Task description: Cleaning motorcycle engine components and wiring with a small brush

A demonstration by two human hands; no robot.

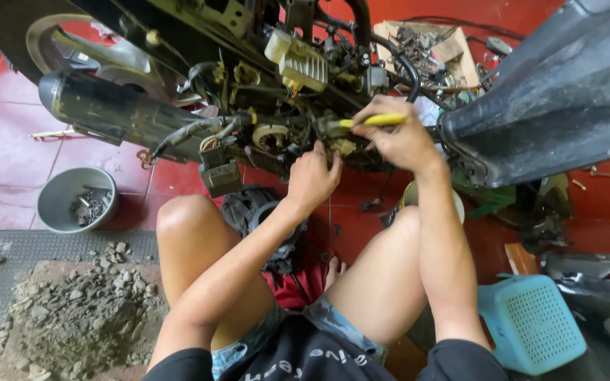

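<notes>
bare knees frame a stripped scooter with its panels off and wiring exposed. right hand clenches a yellow screwdriver at the engine; left hand pinches a part beside it. loose screws sit in a grey bowl, so dismantling looks well underway.

The screwdriver tip is lost among engine parts; left fingers partly hidden there; wheel cropped by the top edge.

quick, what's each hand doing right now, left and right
Left hand: fingers curled against the motorcycle's engine parts; whether it grips anything cannot be told.
Right hand: closed on a yellow-handled screwdriver.
</notes>
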